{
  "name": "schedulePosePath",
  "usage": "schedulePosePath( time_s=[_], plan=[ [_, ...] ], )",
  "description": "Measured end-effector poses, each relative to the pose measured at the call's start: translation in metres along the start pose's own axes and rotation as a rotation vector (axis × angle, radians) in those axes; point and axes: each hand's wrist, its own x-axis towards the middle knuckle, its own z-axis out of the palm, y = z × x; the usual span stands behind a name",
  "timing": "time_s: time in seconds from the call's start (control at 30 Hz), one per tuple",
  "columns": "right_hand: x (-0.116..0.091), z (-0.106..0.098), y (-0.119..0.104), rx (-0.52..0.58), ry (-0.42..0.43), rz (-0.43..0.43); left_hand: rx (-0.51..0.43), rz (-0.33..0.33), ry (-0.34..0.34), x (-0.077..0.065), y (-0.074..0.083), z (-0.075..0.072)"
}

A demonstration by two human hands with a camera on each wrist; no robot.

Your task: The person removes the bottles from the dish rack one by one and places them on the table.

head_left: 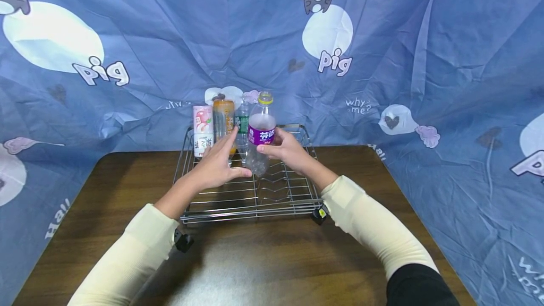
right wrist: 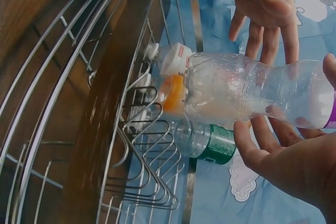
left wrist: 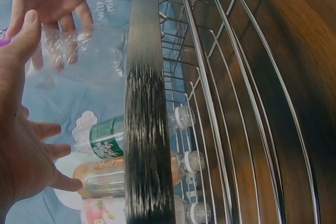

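My right hand (head_left: 291, 150) grips a clear plastic bottle (head_left: 257, 159) with a purple label around its middle. The bottle is upright above the rack, its yellow-ringed neck at the top. My left hand (head_left: 214, 166) is spread to its left, thumb near the bottle's base; whether it touches cannot be told. Behind the hands, three bottles stand neck-down in a wire rack (head_left: 221, 204): a pink-and-white one (head_left: 203, 129), an orange-labelled one (head_left: 223, 119) and a clear one with a green label (left wrist: 106, 139). The left wrist view shows their necks among the wires.
The rack sits toward the back of a dark wooden table (head_left: 263, 263), with bent wire dividers (right wrist: 152, 166) on its right part. A blue printed cloth (head_left: 238, 27) hangs behind and beside the table. Small black devices are worn at both wrists.
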Motion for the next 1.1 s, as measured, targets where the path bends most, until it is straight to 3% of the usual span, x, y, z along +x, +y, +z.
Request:
schedulePosePath(
  time_s=[0.53,0.8,1.1],
  plan=[
    [-0.002,0.017,0.004,0.044,-0.046,-0.001,0.011,-0.004,0.012,0.003,0.002,0.004],
    [-0.003,0.025,0.006,0.051,-0.057,0.015,-0.021,0.041,0.028,0.004,0.006,0.005],
    [-0.003,0.029,0.006,0.060,-0.056,0.019,-0.018,0.039,0.030,0.006,0.002,0.007]
  ],
)
